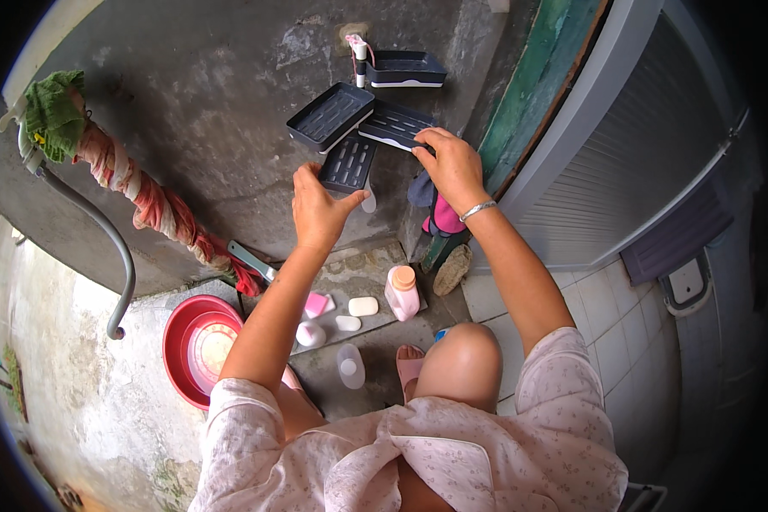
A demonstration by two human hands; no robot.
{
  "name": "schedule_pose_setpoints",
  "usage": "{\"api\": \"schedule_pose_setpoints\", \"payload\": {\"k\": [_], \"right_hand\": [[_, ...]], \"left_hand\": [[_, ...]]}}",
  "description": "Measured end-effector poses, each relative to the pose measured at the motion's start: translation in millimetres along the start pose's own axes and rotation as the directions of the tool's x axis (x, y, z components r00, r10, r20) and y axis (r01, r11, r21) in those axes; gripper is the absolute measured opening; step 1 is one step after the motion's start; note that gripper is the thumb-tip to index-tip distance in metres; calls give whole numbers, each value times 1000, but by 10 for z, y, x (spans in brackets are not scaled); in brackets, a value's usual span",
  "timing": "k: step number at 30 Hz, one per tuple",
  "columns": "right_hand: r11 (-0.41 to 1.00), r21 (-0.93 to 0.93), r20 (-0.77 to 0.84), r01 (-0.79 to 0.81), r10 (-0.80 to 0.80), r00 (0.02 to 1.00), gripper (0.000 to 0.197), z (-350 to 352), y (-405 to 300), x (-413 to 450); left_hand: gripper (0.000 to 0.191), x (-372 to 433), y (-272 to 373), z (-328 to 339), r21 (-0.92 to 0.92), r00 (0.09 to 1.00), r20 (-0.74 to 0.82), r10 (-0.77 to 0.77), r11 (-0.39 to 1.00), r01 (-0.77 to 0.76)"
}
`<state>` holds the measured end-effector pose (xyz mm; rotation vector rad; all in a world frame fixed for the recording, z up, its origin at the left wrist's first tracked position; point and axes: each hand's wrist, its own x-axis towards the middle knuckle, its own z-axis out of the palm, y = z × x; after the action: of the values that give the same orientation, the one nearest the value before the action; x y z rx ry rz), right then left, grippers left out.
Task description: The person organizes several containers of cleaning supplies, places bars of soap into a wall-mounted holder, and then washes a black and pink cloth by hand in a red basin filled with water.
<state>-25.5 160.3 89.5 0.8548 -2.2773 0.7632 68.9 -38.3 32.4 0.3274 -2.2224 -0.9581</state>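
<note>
Several dark slotted soap trays with white undersides fan out from a white post (360, 64) on the wall. My left hand (317, 208) grips the lowest tray (349, 163), fingers along its left side and thumb by its front corner. On the tray to the right (393, 121), my right hand (451, 160) pinches the outer front corner. The left tray (329, 115) and the rear tray (406, 67) are untouched. A pale translucent piece (369, 195) shows partly behind the lowest tray.
Below, a concrete ledge holds soap bars (363, 306), a pink sponge (317, 304) and a pink bottle with an orange cap (402, 291). A clear bottle (351, 366) stands nearer me. A red basin (198, 352), grey hose (112, 224) and twisted cloth (160, 205) are left; a door (589, 147) is right.
</note>
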Motion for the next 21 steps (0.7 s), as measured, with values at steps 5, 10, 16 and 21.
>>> {"api": "schedule_pose_setpoints", "payload": {"k": [5, 10, 16, 21], "right_hand": [[1000, -15, 19, 0, 0, 1000, 17, -44, -30, 21], [1000, -20, 13, 16, -16, 1000, 17, -18, 62, 33], [999, -35, 4, 33, -33, 999, 17, -15, 145, 84], [998, -49, 5, 30, -30, 1000, 17, -9, 130, 80]], "left_hand": [[87, 183, 5, -109, -135, 999, -41, 19, 991, -24], [60, 530, -115, -215, -307, 997, -70, 42, 950, -61], [53, 850, -257, -399, -373, 1000, 7, 16, 928, -12], [54, 980, -379, -407, -443, 989, 147, -33, 891, 95]]}}
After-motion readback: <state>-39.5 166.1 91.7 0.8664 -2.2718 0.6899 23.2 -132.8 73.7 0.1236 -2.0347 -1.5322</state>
